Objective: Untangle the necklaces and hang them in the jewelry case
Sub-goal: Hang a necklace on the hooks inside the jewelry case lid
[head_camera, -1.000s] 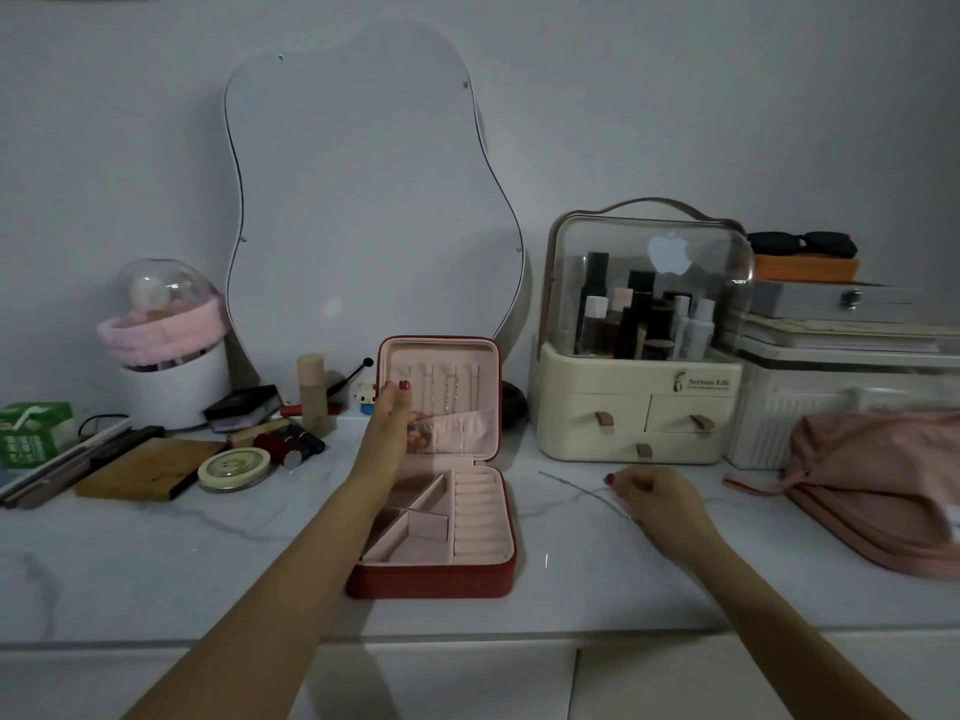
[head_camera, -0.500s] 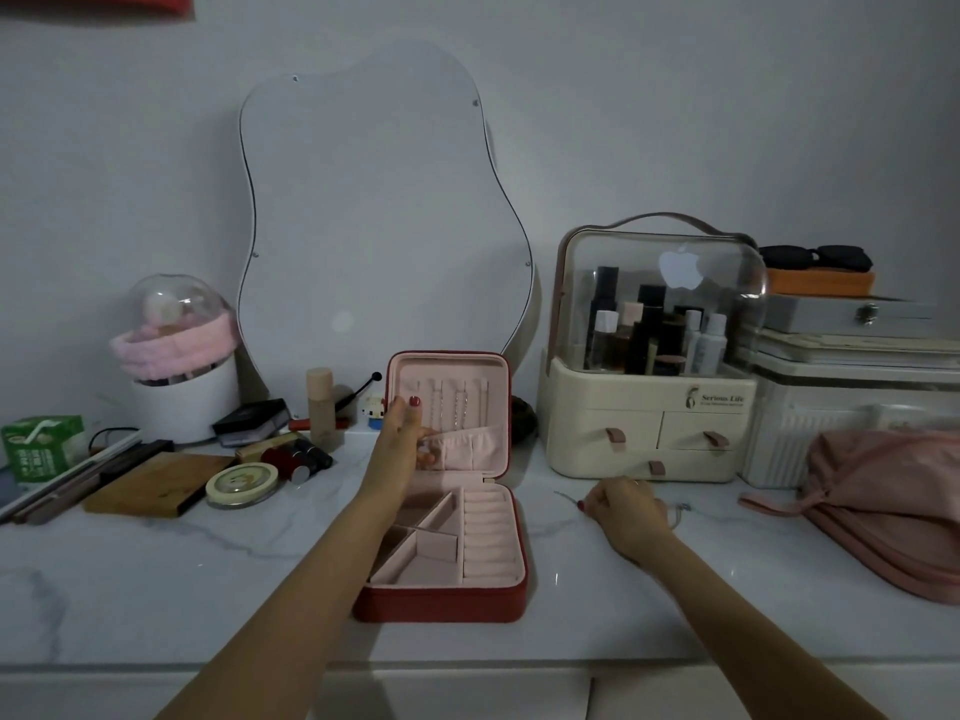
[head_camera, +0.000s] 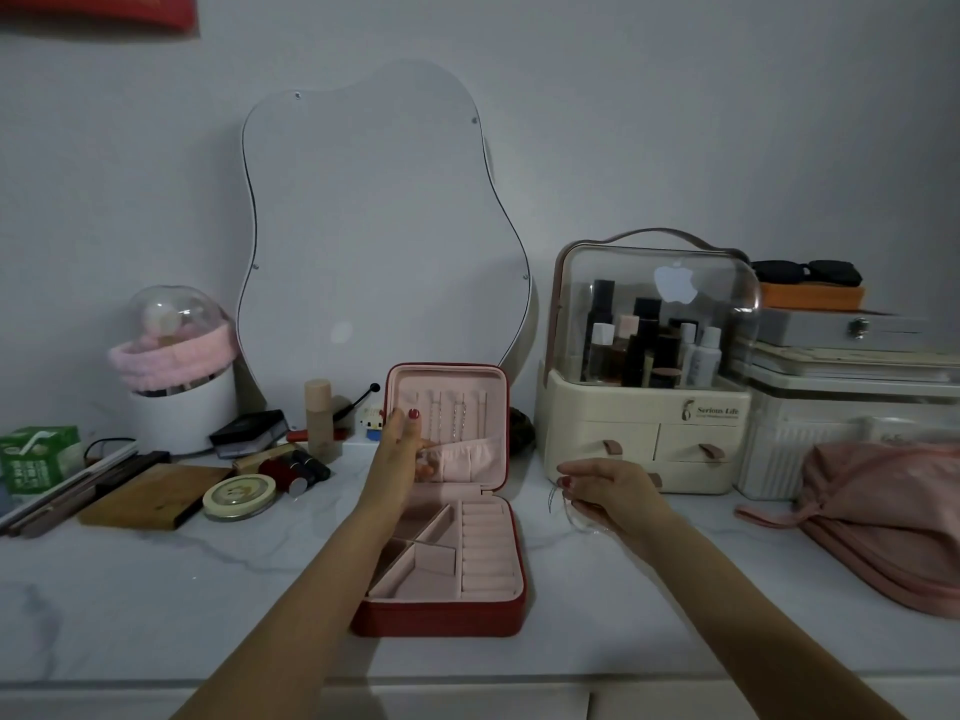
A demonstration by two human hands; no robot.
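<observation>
Red jewelry case (head_camera: pixel 441 613) lies open; the left hand (head_camera: pixel 397 452) grips its lid's pocket edge, and the right hand (head_camera: pixel 610 491) pinches a thin necklace (head_camera: pixel 558 504) above the bench (head_camera: pixel 156 589).

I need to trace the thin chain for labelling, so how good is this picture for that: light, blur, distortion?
Head view: dim, flat light, no harsh glare. Wide-angle bending bows the counter edge. The necklace pinched by the right hand shows only as faint, slightly blurred strands. The left hand at the jewelry case lid is sharper.
</observation>
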